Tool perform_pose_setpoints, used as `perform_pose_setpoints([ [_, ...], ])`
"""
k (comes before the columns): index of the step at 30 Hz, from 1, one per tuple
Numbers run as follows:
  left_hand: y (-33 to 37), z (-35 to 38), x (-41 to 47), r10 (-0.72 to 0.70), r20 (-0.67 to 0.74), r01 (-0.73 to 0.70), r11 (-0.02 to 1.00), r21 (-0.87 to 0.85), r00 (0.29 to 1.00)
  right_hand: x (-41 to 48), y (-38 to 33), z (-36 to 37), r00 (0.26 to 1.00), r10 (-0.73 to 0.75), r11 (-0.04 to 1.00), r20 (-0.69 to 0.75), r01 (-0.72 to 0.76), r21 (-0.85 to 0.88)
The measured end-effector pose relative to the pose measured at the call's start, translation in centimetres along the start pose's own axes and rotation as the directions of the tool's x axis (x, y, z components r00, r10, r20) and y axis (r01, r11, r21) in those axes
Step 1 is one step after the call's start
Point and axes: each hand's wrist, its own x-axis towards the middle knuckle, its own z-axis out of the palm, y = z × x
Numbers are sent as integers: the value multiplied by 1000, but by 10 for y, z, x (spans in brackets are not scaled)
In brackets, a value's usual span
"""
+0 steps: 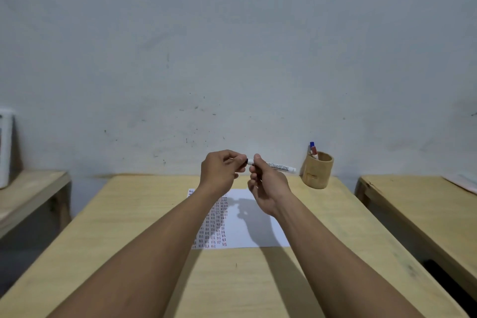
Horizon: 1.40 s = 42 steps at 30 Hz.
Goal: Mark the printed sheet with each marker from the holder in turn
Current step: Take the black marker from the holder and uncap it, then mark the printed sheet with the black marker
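A white marker [280, 166] is held level above the far half of the table, its barrel printed with dark lettering. My right hand [267, 185] grips the barrel near its left end. My left hand [222, 172] pinches the dark cap end of the same marker. Below both hands lies the printed sheet [247, 222], white, with columns of small red and black marks down its left side. A round wooden holder [318, 173] stands at the table's far right corner with a blue-capped and a red-capped marker [313, 149] sticking out.
The pale wooden table [144, 227] reaches to the grey wall. A second wooden table [423, 204] stands to the right across a narrow gap, with paper at its far edge. A low wooden bench [31, 194] at the left carries a white container [5, 147].
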Motion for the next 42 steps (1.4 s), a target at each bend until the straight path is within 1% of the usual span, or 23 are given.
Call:
perform_pose_setpoints([
  [6,-13,-25,1,-22,-62,26,997,73,998,7,29,18,997,-73,997,25,73,-1],
  [13,-32,-47,4,-52,-76,61,992,110,996,16,56,32,994,-114,992,7,114,-52],
  [17,-45,-60,9,-99,-90,109,988,114,991,24,66,32,990,-139,988,-5,138,-75],
  [19,-53,-70,11,-106,-126,128,974,185,986,27,67,28,989,-145,983,-18,142,-114],
  [21,-62,-79,12,-102,-162,149,939,311,981,31,69,22,988,-150,971,-27,142,-193],
  [23,-71,-87,11,-119,-207,194,900,391,971,34,72,17,989,-145,958,-21,135,-255],
  [26,-87,-99,10,-112,-259,236,822,518,959,38,77,13,990,-138,948,-13,128,-293],
  [30,-106,-109,11,-119,-260,259,749,610,958,42,79,9,990,-143,935,-6,133,-328],
  [33,-110,-107,8,-65,-218,203,678,706,974,43,79,5,988,-157,916,-2,145,-374],
  [34,-110,-105,6,-60,-213,198,663,722,975,43,79,4,986,-164,904,1,150,-401],
  [37,-110,-102,2,-63,-232,214,664,716,971,43,77,-2,983,-181,867,10,164,-470],
  [39,-111,-102,-2,-41,-229,205,620,758,973,42,75,-6,981,-192,843,22,177,-508],
  [40,-111,-103,-5,-44,-231,209,614,761,972,42,74,-9,978,-207,815,30,190,-547],
  [42,-113,-106,-13,-47,-223,204,619,758,974,42,74,-14,966,-253,721,45,219,-657],
])
